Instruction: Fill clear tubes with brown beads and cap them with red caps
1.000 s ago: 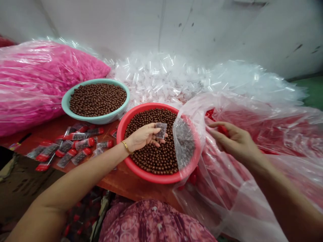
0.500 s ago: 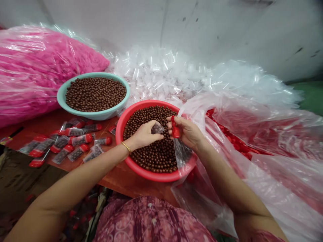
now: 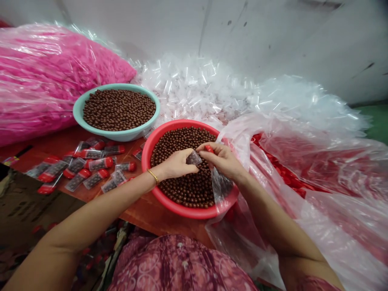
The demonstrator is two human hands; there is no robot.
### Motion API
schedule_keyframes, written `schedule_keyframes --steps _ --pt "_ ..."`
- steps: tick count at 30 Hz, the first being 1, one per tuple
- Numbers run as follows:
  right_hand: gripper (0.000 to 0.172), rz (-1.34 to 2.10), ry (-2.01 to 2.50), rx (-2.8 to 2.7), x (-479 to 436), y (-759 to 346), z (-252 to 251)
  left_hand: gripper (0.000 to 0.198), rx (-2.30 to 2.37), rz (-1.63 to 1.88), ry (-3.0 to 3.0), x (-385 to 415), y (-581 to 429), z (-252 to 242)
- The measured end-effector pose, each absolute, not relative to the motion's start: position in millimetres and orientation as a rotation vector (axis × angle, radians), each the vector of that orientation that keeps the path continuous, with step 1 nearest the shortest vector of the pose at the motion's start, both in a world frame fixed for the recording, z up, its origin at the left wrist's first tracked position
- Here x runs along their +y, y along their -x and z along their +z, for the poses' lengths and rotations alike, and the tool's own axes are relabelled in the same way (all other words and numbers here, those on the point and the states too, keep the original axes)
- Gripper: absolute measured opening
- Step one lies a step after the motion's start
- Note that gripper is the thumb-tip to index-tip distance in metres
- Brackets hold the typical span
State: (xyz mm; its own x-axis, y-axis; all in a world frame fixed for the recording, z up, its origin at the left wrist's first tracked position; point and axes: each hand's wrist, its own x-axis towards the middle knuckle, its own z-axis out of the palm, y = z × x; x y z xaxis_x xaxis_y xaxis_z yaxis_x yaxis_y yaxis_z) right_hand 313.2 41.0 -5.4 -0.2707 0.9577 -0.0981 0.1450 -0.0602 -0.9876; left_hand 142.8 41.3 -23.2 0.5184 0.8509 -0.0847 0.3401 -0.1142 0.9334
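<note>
Over the red basin (image 3: pixel 174 208) of brown balls (image 3: pixel 188 194), my left hand (image 3: pixel 177 163) is closed around a clear tube (image 3: pixel 194 158) with dark balls inside. Just to its right, my right hand (image 3: pixel 222 159) pinches a small red cap (image 3: pixel 209 148), its fingertips close to the tube's end. Whether cap and tube touch is too small to tell. A clear plastic bag edge (image 3: pixel 220 186) hangs over the basin's right side, below my right hand.
A light-blue basin (image 3: pixel 121 135) of brown balls stands behind left. Filled red-capped tubes (image 3: pixel 100 163) lie on the red table (image 3: pixel 145 210). A pink-filled bag (image 3: pixel 54 72) is at left, clear tubes (image 3: pixel 194 85) are heaped behind, and an open bag of red pieces (image 3: pixel 281 173) is at right.
My right hand has turned and its fingers have drawn in around the red cap, closer to the tube. The view has shifted slightly.
</note>
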Motion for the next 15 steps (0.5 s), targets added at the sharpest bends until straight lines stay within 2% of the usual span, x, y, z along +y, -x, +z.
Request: schedule_keyframes --steps 4,8,11,15 --pt "0.026 1.458 1.165 -1.127 49.0 -313.9 -5.7 0.016 0.922 0.644 -1.690 40.3 -143.4 -25.0" --pt "0.039 1.281 1.200 -1.120 53.6 -311.2 -9.1 0.018 0.797 0.612 -1.577 37.0 -144.0 -23.5" --pt "0.046 1.344 1.200 -1.132 49.6 -306.6 -11.9 0.017 0.805 0.618 -1.550 35.6 -144.0 -21.7" --pt "0.046 1.303 1.143 -1.118 40.5 -301.8 -12.3 0.019 0.825 0.657 -1.475 35.4 -144.0 -20.2"
